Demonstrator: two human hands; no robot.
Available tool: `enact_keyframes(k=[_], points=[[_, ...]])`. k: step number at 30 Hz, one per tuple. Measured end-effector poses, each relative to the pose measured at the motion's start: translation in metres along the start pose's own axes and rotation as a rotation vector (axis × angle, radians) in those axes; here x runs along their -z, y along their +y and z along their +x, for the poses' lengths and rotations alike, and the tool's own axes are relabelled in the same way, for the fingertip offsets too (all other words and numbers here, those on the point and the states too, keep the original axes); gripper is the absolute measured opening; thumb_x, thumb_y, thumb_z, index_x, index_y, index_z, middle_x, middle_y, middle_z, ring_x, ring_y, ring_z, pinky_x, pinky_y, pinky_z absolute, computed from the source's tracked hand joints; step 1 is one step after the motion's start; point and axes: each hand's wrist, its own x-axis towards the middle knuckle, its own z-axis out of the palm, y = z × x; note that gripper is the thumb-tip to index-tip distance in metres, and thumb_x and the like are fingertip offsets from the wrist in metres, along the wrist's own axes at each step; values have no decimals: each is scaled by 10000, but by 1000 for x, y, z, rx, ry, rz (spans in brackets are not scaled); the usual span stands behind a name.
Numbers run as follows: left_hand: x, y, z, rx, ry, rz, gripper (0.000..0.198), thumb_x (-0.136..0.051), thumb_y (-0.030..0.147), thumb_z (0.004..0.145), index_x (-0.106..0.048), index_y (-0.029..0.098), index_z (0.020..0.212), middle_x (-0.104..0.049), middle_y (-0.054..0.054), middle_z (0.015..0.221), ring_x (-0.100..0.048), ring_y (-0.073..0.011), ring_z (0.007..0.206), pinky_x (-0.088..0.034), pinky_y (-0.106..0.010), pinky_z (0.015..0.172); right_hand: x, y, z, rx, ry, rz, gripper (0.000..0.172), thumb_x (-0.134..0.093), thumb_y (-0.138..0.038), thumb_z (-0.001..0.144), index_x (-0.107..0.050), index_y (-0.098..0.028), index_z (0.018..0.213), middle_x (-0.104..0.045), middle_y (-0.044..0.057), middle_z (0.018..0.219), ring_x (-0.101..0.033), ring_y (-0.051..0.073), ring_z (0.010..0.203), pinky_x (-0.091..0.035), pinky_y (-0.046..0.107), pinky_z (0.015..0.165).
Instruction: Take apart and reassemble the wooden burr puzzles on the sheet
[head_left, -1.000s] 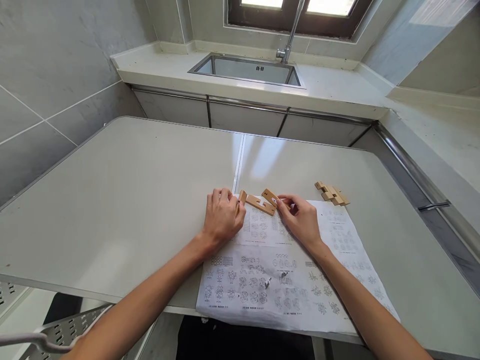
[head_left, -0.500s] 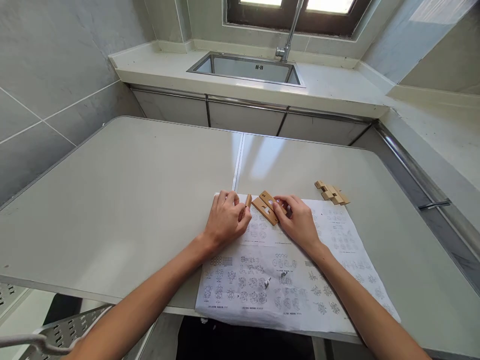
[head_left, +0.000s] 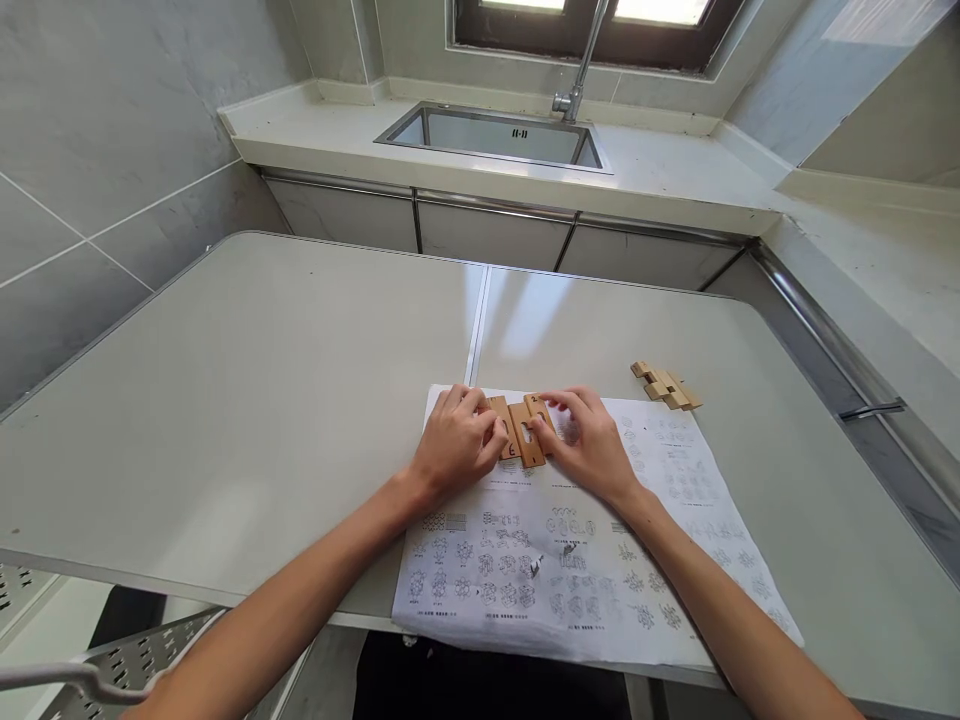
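Observation:
Three flat wooden puzzle pieces with cut-out slots lie side by side on the printed instruction sheet [head_left: 540, 500]. The left piece [head_left: 509, 442] bears a number like 3, and my left hand [head_left: 459, 440] is closed with its fingertips on that piece's left side. In the middle is a piece [head_left: 531, 455] marked 1 near its lower end. My right hand [head_left: 592, 445] pinches the right piece [head_left: 535, 402], marked 2, with its thumb close to the middle piece. Fingers hide parts of the outer pieces.
A cluster of stacked wooden pieces [head_left: 666, 387] rests at the sheet's upper right corner. The white table [head_left: 247, 380] has a seam down its middle. Behind it stand a counter [head_left: 300, 130] with a sink [head_left: 487, 135] and a faucet [head_left: 570, 100].
The left piece has turned from near upright in my left hand to flat beside the others. The other two pieces have swung straighter, and both hands are closer around them.

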Motion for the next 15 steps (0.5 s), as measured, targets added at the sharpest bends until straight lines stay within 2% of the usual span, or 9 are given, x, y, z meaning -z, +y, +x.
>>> enact_keyframes(k=[2,4,6,8,11,15], points=[[0,0,1,29,47,-6,336,-452,212,1017,-651,195,747,-659,-81,889,-548,-244,918,-452,-407,841,0,-3,-2,105,-86,9,507,-704,-481,948,-620,-267,1400,-596,150,1400,-593,318,1281,-556,504,1016],[0,-1,2,62,90,-20,327,-426,202,1028,-641,200,781,-668,-75,891,-556,-239,915,-449,-403,843,-1,-6,-4,234,-211,-14,631,-745,-487,925,-547,-321,1501,-459,141,1594,-456,354,1461,-487,579,1128],[0,-2,2,87,113,-42,321,-416,204,1037,-626,205,794,-669,-68,892,-564,-234,914,-451,-396,851,-3,-7,-6,345,-289,-68,652,-755,-485,925,-532,-360,1525,-381,110,1676,-343,378,1549,-409,640,1190],[-1,-3,2,97,109,-55,305,-422,209,1040,-618,206,806,-667,-64,896,-568,-233,920,-454,-391,862,-7,-7,-7,401,-317,-119,617,-738,-472,945,-542,-371,1521,-368,91,1699,-291,388,1581,-355,674,1218],[-3,-4,2,80,65,-51,273,-445,220,1038,-621,198,830,-666,-66,916,-571,-234,928,-458,-395,873,-9,-5,-7,378,-311,-172,494,-651,-431,1011,-574,-338,1490,-389,88,1695,-287,371,1592,-332,668,1238],[-4,-5,1,18,-17,-32,246,-486,264,1037,-625,193,847,-658,-71,945,-575,-240,939,-466,-414,883,-6,2,-3,235,-256,-224,388,-545,-390,1051,-602,-274,1417,-416,102,1679,-292,345,1597,-316,633,1260]])
